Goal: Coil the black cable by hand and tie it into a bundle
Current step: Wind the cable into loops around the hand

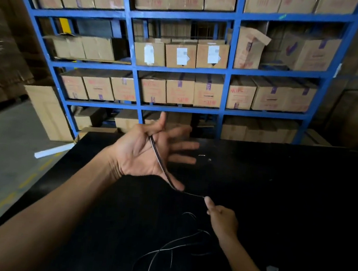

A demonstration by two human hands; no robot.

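Blue metal shelving (230, 71) straight ahead, bays packed with cardboard boxes (180, 88). In its middle bay, 3 boxes with white labels (180, 55); to the right of those, a box with a torn flap (248, 48). Below the shelving, a black counter (288, 189), with a small grey scrap (272, 269) near its lower right. Left of the shelving, a tall plain carton (49, 113) on grey floor (2, 162), and a white tube (53, 150) lying just in front of that carton.

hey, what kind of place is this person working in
Most likely a warehouse or stockroom: a tall blue shelving rack packed with cardboard boxes, more cartons stacked on a concrete floor, and a black worktable in front.
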